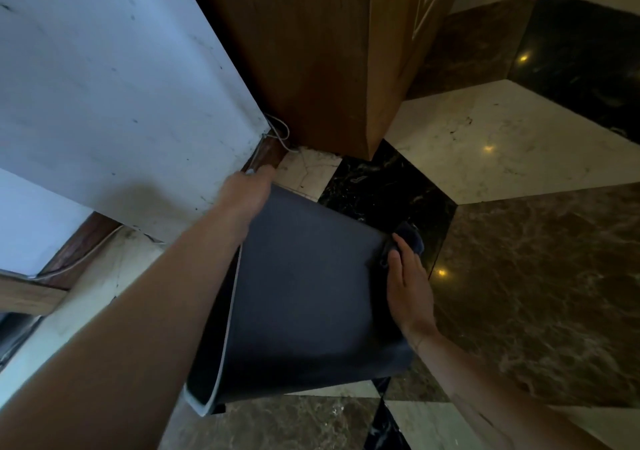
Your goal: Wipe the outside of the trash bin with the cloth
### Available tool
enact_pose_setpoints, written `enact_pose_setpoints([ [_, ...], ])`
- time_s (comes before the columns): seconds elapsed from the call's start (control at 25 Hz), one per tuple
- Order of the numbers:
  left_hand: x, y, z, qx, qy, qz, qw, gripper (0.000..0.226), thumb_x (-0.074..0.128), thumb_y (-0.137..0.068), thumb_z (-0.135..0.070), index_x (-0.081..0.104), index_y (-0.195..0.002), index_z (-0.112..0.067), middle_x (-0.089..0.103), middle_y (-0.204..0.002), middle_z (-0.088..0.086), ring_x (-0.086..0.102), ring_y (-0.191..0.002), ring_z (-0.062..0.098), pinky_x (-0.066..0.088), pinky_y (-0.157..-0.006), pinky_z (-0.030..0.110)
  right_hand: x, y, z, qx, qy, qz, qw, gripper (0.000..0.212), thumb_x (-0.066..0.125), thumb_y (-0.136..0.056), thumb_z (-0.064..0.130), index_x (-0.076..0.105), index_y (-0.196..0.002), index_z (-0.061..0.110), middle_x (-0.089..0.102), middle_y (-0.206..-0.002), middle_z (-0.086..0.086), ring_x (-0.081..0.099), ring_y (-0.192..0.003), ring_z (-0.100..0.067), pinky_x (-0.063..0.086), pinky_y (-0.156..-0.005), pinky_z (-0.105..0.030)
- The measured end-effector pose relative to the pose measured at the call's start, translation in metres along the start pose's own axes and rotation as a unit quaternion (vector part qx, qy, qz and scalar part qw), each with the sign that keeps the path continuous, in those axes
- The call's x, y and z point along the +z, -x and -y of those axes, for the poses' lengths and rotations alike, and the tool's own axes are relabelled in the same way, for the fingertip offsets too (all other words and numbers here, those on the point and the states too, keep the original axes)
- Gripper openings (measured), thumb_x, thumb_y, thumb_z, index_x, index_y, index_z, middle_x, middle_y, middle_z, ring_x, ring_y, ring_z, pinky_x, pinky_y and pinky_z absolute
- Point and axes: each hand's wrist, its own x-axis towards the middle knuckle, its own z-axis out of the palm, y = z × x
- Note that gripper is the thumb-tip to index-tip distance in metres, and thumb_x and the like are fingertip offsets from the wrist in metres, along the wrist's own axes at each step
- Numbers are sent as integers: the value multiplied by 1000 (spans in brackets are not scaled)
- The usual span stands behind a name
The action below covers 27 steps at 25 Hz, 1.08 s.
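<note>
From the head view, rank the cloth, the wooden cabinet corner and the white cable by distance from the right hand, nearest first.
1. Cloth: under the right hand, against the bin.
2. Cabinet corner: up and left, on the floor.
3. White cable: farther left, by the wall.

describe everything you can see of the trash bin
The trash bin is dark blue-grey, smooth and matte, plastic by the look, with a pale rim at lower left. It is tilted above the marble floor. The left hand grips its far edge; the right hand presses a dark cloth against its side.
</note>
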Motion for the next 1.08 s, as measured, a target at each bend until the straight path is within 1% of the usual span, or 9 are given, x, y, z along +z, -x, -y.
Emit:
enact_pose_setpoints([
  [0.12, 15, -20, -26, -23, -86, -32, 995, 48, 38, -98, -35, 53, -125, 1, 59, -119, 15, 57, -102, 31, 46, -79, 33, 1, 3, -4, 19, -44, -25, 999, 47, 29, -102, 48, 43, -143, 28, 50, -145, 2, 47, -133, -20, 42, -105, -39],
  [0.24, 23, 0, -38, 88, -169, -49, 981, 46, 33, -101, -31, 58, -87, 4, 53, -85, 11, 52, -73, 25, 38, -62, 30, 0, 12, -5, 47, -84, -64, 993, 44, 33, -103, 43, 45, -141, 24, 55, -138, -1, 54, -126, -20, 45, -101, -38],
  [0.32, 11, 17, -34, 175, -201, -85, 960, 48, 32, -102, -30, 45, -61, -8, 46, -64, 5, 44, -57, 20, 28, -49, 31, -5, 13, 3, 27, -97, -105, 989, 44, 34, -104, 41, 45, -141, 21, 56, -137, -2, 53, -125, -19, 44, -100, -34],
  [0.44, -18, 53, -9, 314, -183, -108, 925, 41, 34, -102, -31, 34, -62, -22, 39, -55, -1, 42, -46, 7, 26, -40, 22, -19, 1, 23, -7, -120, -161, 980, 40, 32, -105, 39, 50, -136, 20, 60, -129, -2, 57, -117, -18, 47, -92, -32],
  [0.52, -27, 80, 18, 361, -133, -79, 920, 36, 36, -101, -31, 33, -66, -24, 38, -53, -3, 47, -45, 3, 36, -39, 15, -29, -5, 31, -25, -114, -183, 976, 40, 32, -105, 37, 53, -133, 19, 63, -125, -3, 60, -112, -20, 49, -87, -34],
  [0.64, -31, 102, 56, 325, -99, -40, 940, 28, 38, -99, -32, 38, -74, -20, 48, -58, 2, 52, -51, 5, 38, -39, 16, -35, -1, 34, -44, -92, -179, 979, 39, 32, -106, 34, 54, -133, 16, 64, -123, -5, 62, -109, -23, 53, -86, -42],
  [0.76, -35, 101, 68, 272, -71, -20, 959, 24, 43, -91, -37, 42, -72, -22, 52, -61, 4, 49, -52, 5, 35, -43, 17, -36, 3, 31, -52, -82, -171, 980, 40, 32, -106, 35, 54, -134, 17, 64, -123, -4, 62, -108, -21, 52, -84, -38],
  [0.92, -29, 93, 41, 74, 112, -14, 991, 46, 39, -80, -60, 68, -82, -25, 69, -73, -4, 65, -68, 19, 42, -58, 29, -37, 6, 28, -71, -55, -158, 983, 39, 32, -105, 38, 55, -132, 21, 65, -121, -2, 63, -104, -19, 46, -77, -27],
  [1.08, -17, 97, 27, 191, -11, -112, 975, 44, 29, -100, -43, 44, -66, -18, 46, -62, 1, 47, -55, 18, 29, -48, 30, -48, 3, 29, -81, -50, -139, 986, 37, 32, -106, 36, 59, -128, 22, 67, -117, -1, 64, -102, -16, 46, -75, -26],
])
